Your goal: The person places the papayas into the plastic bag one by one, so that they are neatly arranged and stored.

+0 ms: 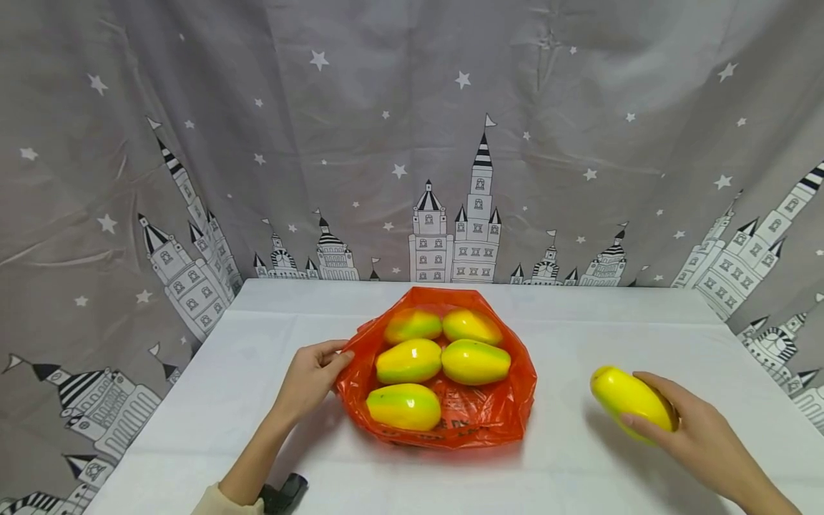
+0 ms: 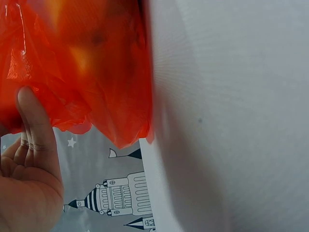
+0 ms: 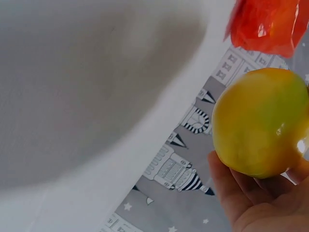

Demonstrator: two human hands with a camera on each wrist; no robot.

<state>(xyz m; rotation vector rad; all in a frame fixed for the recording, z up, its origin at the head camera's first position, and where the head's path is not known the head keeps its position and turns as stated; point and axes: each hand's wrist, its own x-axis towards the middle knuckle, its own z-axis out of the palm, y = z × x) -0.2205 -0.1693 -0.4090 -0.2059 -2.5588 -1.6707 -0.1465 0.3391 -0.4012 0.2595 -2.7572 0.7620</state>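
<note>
A red plastic bag (image 1: 476,411) lies on the table with its mouth spread wide, and several yellow-green papayas (image 1: 409,360) show inside it. My left hand (image 1: 313,379) pinches the bag's left rim between thumb and fingers. In the left wrist view, the thumb (image 2: 36,116) presses against the red plastic. Off to the right of the bag, my right hand (image 1: 692,429) grips another papaya (image 1: 631,400) from its right side, above the table. The right wrist view shows this papaya (image 3: 260,121) from its end, with fingers around its underside.
A white cloth covers the table (image 1: 566,343). Behind it hangs a grey curtain (image 1: 360,143) printed with castles and stars. A black object (image 1: 285,493) sits by the left wrist at the near edge.
</note>
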